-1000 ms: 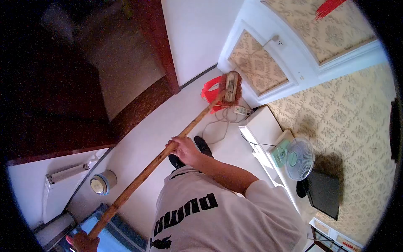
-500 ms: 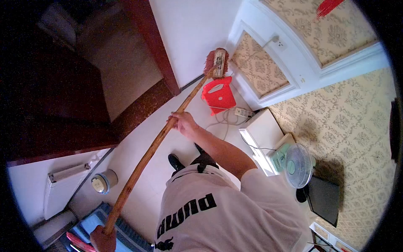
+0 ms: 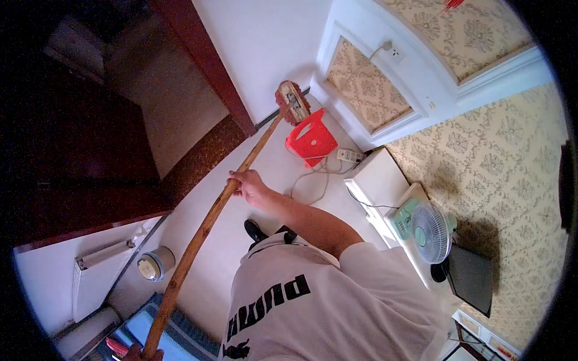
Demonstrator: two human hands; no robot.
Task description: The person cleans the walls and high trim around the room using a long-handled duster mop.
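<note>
A mop with a long wooden handle runs diagonally across the head view. Its pinkish-red fringed mop head is at the far end, by the foot of the white wall and against or just behind a red plastic object with a handle-like opening. My right hand is closed around the middle of the handle. Low at the left edge of the picture, my left hand grips the near end; most of it is cut off by the frame.
A power strip with loose cable lies on the floor beside the red object. Right of it stand a white cabinet and a green fan. At left are a round bin, a radiator, a blue-covered surface and a dark doorway.
The mop head has come down and to the left, away from the panelled wall, to the wall's foot. Both hands have shifted slightly with the handle, the left one lower. The view has turned slightly.
</note>
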